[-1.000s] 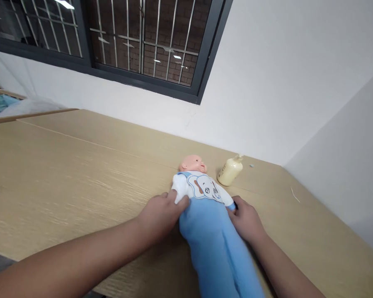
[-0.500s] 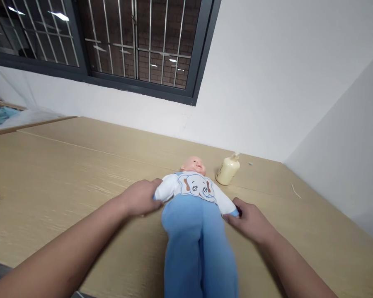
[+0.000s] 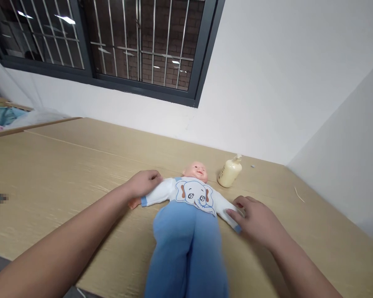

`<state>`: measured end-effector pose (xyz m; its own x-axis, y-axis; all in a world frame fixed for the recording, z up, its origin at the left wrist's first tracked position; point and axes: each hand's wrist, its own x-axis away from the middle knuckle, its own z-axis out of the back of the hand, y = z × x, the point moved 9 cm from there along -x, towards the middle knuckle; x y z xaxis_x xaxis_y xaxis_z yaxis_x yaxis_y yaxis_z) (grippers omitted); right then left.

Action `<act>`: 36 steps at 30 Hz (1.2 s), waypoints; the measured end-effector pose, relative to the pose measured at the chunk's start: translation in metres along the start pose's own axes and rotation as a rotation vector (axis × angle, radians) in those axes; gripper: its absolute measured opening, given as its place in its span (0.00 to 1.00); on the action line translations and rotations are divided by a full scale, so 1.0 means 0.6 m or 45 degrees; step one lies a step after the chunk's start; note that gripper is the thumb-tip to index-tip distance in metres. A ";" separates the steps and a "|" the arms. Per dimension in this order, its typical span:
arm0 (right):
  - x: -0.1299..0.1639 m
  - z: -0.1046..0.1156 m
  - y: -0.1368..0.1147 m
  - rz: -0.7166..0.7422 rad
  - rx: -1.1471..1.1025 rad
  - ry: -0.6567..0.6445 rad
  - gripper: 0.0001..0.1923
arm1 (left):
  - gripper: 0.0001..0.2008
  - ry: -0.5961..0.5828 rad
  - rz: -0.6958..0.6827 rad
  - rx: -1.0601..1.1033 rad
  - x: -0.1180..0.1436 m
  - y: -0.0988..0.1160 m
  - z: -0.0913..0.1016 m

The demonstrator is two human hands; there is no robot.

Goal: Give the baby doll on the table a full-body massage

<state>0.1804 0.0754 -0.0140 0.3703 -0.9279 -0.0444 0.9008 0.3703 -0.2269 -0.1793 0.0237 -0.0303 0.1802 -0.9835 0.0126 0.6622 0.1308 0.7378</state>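
Observation:
A baby doll (image 3: 186, 231) lies on its back on the wooden table, dressed in a white top with an elephant face and blue trousers. Its head points toward the wall, and its lower legs run out of view. My left hand (image 3: 144, 183) rests over the doll's outstretched sleeve on the left, fingers loosely bent and not gripping it. Below that wrist the doll's small hand (image 3: 134, 203) pokes out of the blue cuff. At the other sleeve (image 3: 228, 209), my right hand (image 3: 256, 219) has thumb and fingers apart, close over the cloth.
A cream pump bottle (image 3: 230, 173) stands beyond the doll, right of its head. On the far left is a box (image 3: 34, 124) with cloth and clear plastic. A thin pale strip (image 3: 299, 194) lies on the right of the table (image 3: 81, 165). Walls and a barred window (image 3: 143, 45) bound the back.
Both hands have let go of the doll's sleeve ends. The left sleeve now stretches further outward, showing the doll's hand. The doll's legs have shifted left and lie lower.

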 end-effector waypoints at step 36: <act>-0.018 -0.096 -0.367 0.722 0.286 0.036 0.28 | 0.28 -0.456 -0.028 0.204 -0.057 0.005 -0.083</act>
<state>-0.0353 0.0015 -0.0195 0.8029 -0.5829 -0.1248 0.5918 0.8045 0.0500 -0.1471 0.0638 -0.0622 -0.1166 -0.9709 0.2091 0.5359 0.1158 0.8363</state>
